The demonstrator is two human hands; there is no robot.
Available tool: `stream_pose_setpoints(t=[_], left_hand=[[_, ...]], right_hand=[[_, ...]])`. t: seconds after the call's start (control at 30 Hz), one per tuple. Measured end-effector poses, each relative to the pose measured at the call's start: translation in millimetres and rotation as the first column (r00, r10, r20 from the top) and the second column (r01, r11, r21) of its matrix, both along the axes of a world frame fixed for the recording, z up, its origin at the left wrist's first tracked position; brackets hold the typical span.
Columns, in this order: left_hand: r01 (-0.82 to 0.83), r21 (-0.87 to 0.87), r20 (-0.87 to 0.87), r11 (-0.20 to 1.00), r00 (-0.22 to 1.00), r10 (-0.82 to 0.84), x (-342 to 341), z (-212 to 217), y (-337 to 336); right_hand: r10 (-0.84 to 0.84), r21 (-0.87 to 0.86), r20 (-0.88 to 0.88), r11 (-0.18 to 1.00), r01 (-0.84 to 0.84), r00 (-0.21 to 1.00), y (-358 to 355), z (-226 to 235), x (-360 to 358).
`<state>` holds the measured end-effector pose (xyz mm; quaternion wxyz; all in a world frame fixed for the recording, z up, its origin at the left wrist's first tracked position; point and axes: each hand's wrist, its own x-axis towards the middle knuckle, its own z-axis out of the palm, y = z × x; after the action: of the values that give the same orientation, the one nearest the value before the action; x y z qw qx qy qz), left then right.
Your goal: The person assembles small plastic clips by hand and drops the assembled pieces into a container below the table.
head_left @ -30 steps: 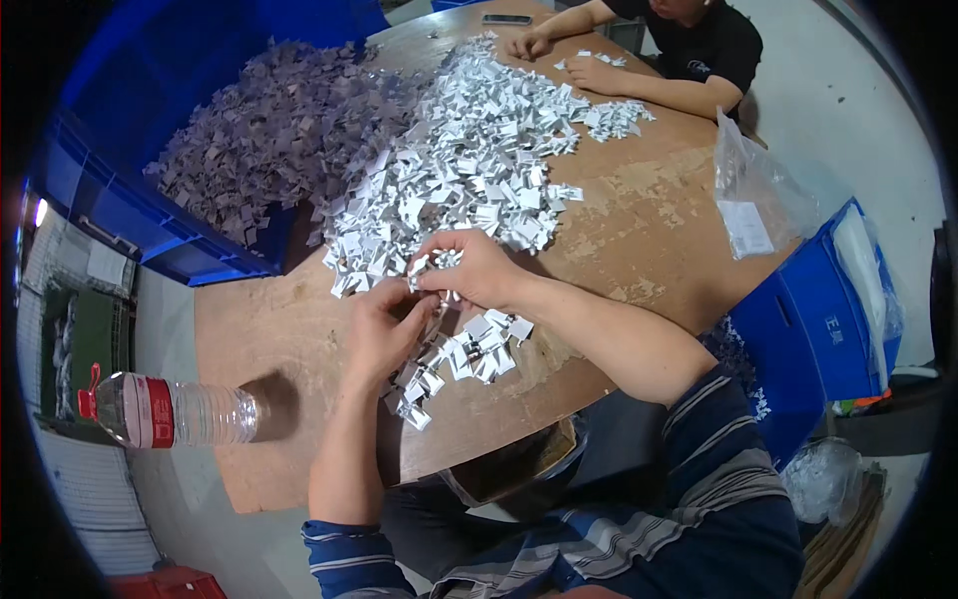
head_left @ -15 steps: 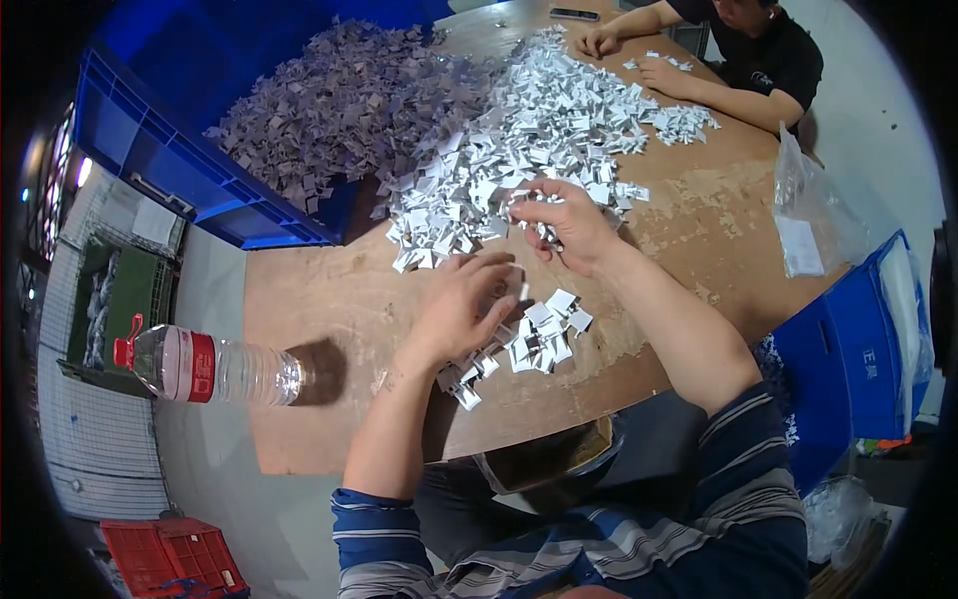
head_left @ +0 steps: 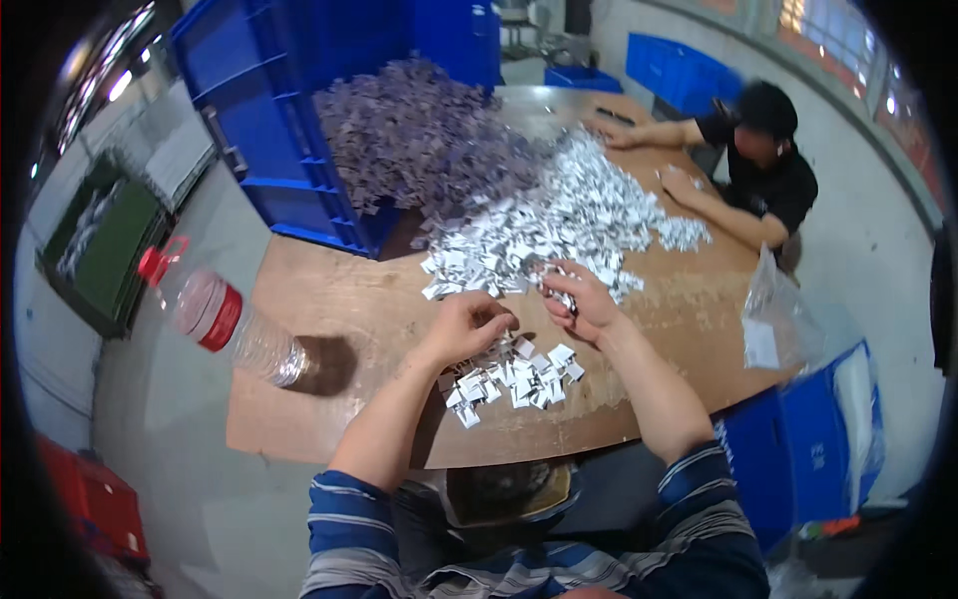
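A big heap of small white plastic pieces [head_left: 499, 232] spreads across the wooden table. At its near edge my right hand [head_left: 587, 301] is closed around a few of the same pieces, its palm turned inward. My left hand [head_left: 465, 325] is just left of it, fingers curled and thumb drawn in toward them. What its fingertips hold, if anything, is too small to make out. Between my forearms lies a smaller group of white pieces [head_left: 519, 381], close below my left fingers.
A blue crate [head_left: 289, 130] lies tipped, its greyish pieces [head_left: 419, 135] spilling onto the table [head_left: 329, 419]. A water bottle [head_left: 232, 324] stands at left. Opposite, a co-worker [head_left: 763, 170] rests both arms on the table. A clear plastic bag [head_left: 778, 314] hangs at the right edge.
The view has tilted up, showing more of the room. My left hand's spread fingers have curled together, uncovering more of the small group. My right hand keeps its hold on the pieces.
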<state>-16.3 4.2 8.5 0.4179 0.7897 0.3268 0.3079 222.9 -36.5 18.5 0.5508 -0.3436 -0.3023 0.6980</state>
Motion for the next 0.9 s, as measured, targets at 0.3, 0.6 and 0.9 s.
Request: stream_pose_setpoints(t=[0.3, 0.6, 0.9], left_hand=[[0.151, 0.058, -0.003, 0.987, 0.988, -0.151, 5, -26, 11], [0.305, 0.114, 0.048, 0.945, 0.949, -0.312, 11, -24, 4], [0.496, -0.163, 0.078, 0.853, 0.868, -0.49, 16, -17, -12]], right_hand=[[-0.249, -0.007, 0.165, 0.967, 0.253, 0.954, -68, 41, 11], [-0.932, 0.512, 0.362, 0.224, 0.829, 0.028, -273, -7, 140], [-0.231, 0.668, 0.73, 0.439, 0.6, -0.643, -342, -79, 209]])
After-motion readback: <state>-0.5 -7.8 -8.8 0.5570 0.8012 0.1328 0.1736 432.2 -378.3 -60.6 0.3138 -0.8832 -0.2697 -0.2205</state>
